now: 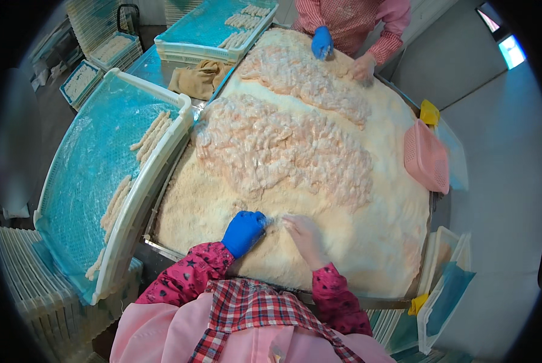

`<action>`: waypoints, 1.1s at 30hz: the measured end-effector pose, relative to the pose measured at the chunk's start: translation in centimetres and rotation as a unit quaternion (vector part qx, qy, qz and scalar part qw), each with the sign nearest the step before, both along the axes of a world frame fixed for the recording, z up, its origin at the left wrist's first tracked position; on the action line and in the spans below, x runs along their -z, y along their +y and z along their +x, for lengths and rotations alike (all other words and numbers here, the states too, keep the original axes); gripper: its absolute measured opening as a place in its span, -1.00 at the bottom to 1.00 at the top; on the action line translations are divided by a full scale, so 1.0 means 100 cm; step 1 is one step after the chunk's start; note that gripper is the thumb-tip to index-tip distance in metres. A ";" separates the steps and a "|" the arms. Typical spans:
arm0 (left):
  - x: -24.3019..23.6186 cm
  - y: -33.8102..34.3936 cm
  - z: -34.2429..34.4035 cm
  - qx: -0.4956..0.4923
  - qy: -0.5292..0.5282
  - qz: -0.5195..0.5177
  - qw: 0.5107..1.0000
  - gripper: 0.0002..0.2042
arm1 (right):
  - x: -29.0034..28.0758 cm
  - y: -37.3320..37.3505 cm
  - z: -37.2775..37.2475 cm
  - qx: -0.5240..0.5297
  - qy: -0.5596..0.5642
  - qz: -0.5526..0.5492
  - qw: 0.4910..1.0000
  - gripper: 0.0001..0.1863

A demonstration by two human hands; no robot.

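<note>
My left hand, in a blue glove, is closed, with its fingertips low over the crumb-covered tabletop. Close beside it, my right hand, looking pale and dusted, has its fingers bent together and pointing toward the left one. Something small and pale lies between the two sets of fingertips; what it is cannot be made out. Just beyond my hands spreads a broad heap of raw, pinkish meat strips, partly coated in crumbs. To the left, a white-rimmed tray with a blue mesh lining holds rows of coated strips.
Across the table a co-worker's blue-gloved hand and bare-looking hand work at a second meat heap. A pink basket stands at the right edge. Stacked trays rise at lower left. A brown cloth lies beyond the left tray.
</note>
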State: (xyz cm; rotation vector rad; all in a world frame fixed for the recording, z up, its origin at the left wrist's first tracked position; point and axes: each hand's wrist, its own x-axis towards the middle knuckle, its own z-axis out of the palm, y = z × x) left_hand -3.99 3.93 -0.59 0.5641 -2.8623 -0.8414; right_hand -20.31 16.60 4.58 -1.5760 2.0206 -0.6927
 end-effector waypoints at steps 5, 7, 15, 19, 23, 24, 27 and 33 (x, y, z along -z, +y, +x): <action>-0.002 -0.006 -0.003 -0.190 0.271 0.481 0.812 -0.72 | -0.002 0.031 -0.025 -0.002 -0.031 -0.044 0.999 -0.67; -0.007 -0.005 -0.006 -0.230 0.269 0.644 0.678 -0.70 | -0.005 0.042 -0.014 0.198 -0.150 -0.033 0.968 -0.66; -0.021 0.002 -0.013 -0.227 0.291 0.796 0.480 -0.58 | 0.019 0.016 0.012 0.235 -0.134 -0.057 0.961 -0.64; -0.029 0.016 -0.044 -0.160 0.412 0.843 0.307 -0.54 | -0.029 -0.007 0.057 0.162 -0.135 -0.138 0.968 -0.61; -0.050 0.009 -0.056 -0.113 0.443 0.824 0.335 -0.51 | -0.028 -0.015 0.069 -0.019 -0.078 -0.270 0.960 -0.39; -0.059 0.007 -0.054 -0.107 0.442 0.816 0.357 -0.50 | -0.025 -0.018 0.067 0.032 -0.057 -0.301 0.951 -0.32; -0.054 0.019 -0.053 -0.045 0.436 0.661 0.609 -0.38 | -0.029 -0.039 0.062 0.100 0.014 -0.317 0.943 -0.07; -0.069 0.026 -0.042 -0.004 0.441 0.545 0.713 -0.27 | -0.022 -0.048 0.076 0.041 -0.027 -0.360 0.932 0.03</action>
